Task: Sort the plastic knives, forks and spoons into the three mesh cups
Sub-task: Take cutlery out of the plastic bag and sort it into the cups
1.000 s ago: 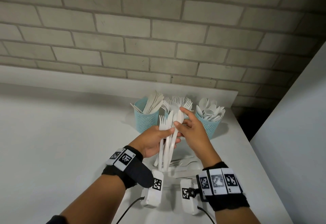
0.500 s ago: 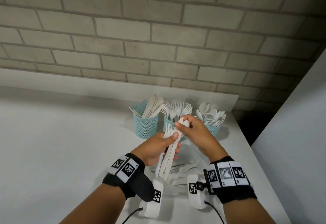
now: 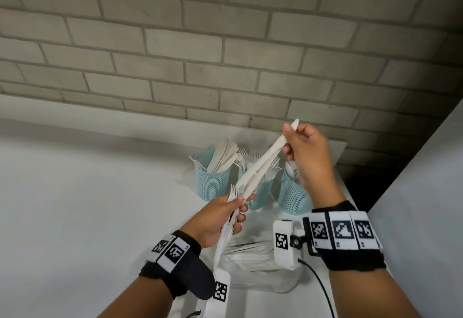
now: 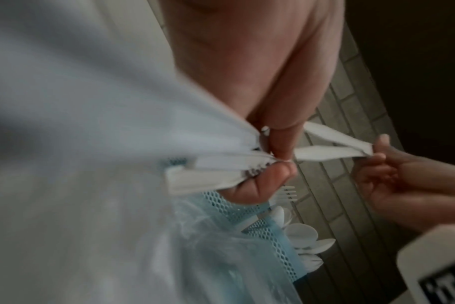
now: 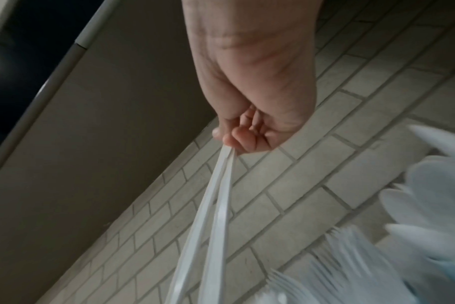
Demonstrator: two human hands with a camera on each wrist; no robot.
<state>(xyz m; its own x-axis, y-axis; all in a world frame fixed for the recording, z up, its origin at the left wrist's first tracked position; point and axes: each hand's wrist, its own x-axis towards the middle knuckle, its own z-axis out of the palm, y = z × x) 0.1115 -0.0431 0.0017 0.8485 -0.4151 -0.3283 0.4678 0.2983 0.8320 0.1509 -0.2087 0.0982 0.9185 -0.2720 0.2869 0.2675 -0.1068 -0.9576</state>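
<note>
Three light-blue mesh cups stand at the back of the table: the left cup [image 3: 213, 182] holds knives, the middle cup [image 3: 261, 193] forks, the right cup [image 3: 292, 196] spoons. My left hand [image 3: 240, 205] grips a bundle of white forks [image 3: 233, 191] upright in front of the cups. My right hand [image 3: 288, 139] is raised above the cups and pinches the handle ends of two white utensils [image 3: 263, 162] with rounded lower ends, seemingly spoons. In the right wrist view the right hand [image 5: 229, 142] pinches both handles [image 5: 216, 205]. In the left wrist view my left hand [image 4: 281, 158] clamps the bundle [image 4: 221, 170].
A clear plastic bag [image 3: 253, 257] with more white cutlery lies on the white table [image 3: 100, 217] between my wrists. A brick wall [image 3: 225, 54] rises behind the cups. A white panel [image 3: 426, 205] stands to the right, with a dark gap beside the table's right edge.
My right hand has risen up and to the right, drawing the two utensils out of the bundle that my left hand still grips. The left hand has stayed in place.
</note>
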